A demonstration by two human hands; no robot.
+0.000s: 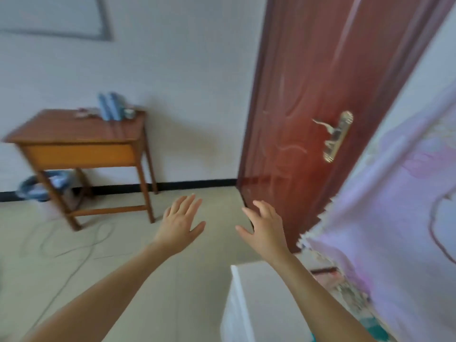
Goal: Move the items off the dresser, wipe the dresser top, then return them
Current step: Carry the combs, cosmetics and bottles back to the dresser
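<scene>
You're holding your left hand and right hand out empty, fingers spread. The tall blue upright items are sitting at the back of the brown wooden dresser, well away. Blurry, but they're probably light and tippy, so grab mid-body.

The left hand and right hand reach forward, fingers spread, holding nothing. At ten o'clock, a wooden table carries blue items. A red door stands at one o'clock.
</scene>
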